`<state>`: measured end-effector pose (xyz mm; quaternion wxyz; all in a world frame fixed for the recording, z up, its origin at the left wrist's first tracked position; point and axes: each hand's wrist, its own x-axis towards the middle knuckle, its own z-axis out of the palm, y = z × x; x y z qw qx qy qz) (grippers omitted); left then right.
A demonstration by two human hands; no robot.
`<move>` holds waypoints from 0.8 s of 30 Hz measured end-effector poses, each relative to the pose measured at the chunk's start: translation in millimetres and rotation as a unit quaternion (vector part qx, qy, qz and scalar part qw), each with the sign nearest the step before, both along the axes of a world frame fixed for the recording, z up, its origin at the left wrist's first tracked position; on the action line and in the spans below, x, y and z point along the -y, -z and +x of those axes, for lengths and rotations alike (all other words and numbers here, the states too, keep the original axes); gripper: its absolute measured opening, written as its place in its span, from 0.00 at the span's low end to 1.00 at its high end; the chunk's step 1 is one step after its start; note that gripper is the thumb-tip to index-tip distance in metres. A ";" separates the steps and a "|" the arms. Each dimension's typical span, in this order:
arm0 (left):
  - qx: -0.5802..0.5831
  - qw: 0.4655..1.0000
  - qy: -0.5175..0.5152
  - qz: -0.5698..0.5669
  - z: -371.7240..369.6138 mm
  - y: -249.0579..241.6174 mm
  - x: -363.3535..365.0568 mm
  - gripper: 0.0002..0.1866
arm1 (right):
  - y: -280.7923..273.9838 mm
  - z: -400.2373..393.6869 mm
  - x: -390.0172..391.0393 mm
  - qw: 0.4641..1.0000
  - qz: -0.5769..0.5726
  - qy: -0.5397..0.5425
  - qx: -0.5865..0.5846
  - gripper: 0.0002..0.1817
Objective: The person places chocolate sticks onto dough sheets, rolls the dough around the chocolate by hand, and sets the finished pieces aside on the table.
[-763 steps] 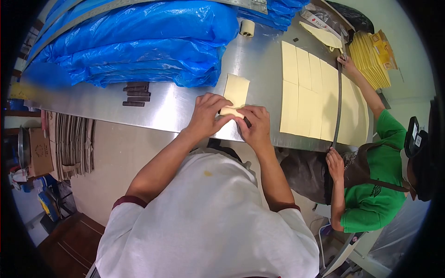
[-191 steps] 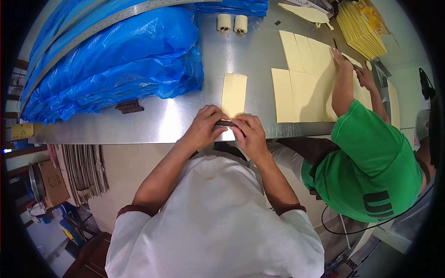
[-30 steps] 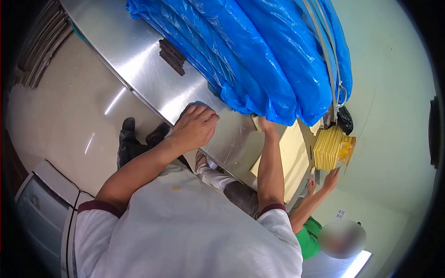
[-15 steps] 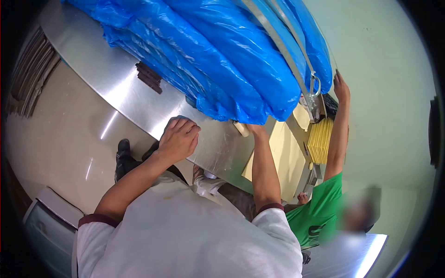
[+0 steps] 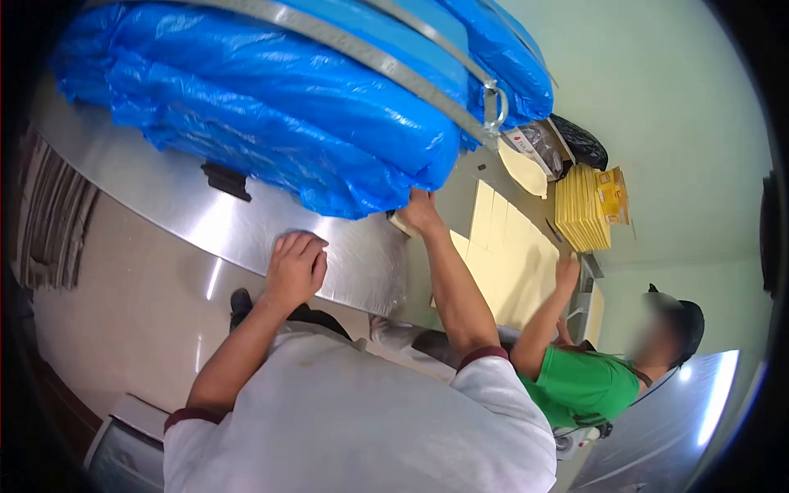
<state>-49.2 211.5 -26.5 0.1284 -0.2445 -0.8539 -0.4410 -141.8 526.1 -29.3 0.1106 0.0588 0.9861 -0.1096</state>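
My left hand [image 5: 296, 267] rests at the near edge of the metal table [image 5: 333, 279], fingers curled together, with nothing visible in it. Over the table hangs a large bundle of blue plastic [image 5: 271, 107], crossed by metal bands [image 5: 337, 37]. Bent at the fingers, my right hand [image 5: 420, 211] touches the bundle's lower edge. Its fingertips are partly hidden, and I cannot make out what they hold. Beside it, a pale object with a dark end [image 5: 401, 224] is partly covered. A dark brown block [image 5: 226, 181] lies left of my hands, beneath the plastic's edge.
At the right, a person in a green shirt [image 5: 579, 384] has one hand [image 5: 567, 269] by pale yellow sheets [image 5: 514, 259]. Behind are a yellow stack [image 5: 582, 209], a black bag [image 5: 579, 141] and a box [image 5: 538, 144]. Flat brown sheets [image 5: 53, 218] stand at the far left.
The view has shifted, showing more yellow sheets. The other person's raised arm has come down to the sheets. Both my hands remain near the table edge and the plastic.
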 end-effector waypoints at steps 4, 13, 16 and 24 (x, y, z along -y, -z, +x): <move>-0.004 1.000 0.007 -0.012 0.2 0.5 -1.2 0.11 | -8.6 3.6 11.3 0.999 0.014 0.024 0.033 0.49; 0.096 0.987 0.114 0.053 3.8 -10.4 -87.4 0.36 | -35.9 5.7 22.6 0.991 -0.104 0.086 -0.006 0.53; 0.046 0.997 0.066 -0.011 -12.7 -18.9 -135.1 0.50 | -59.7 20.2 -18.9 0.935 -0.258 0.141 -0.200 0.44; 0.188 0.952 -0.020 -0.239 -39.5 -44.5 -192.8 0.66 | -44.4 150.7 -8.8 0.709 -0.511 0.244 -0.420 0.30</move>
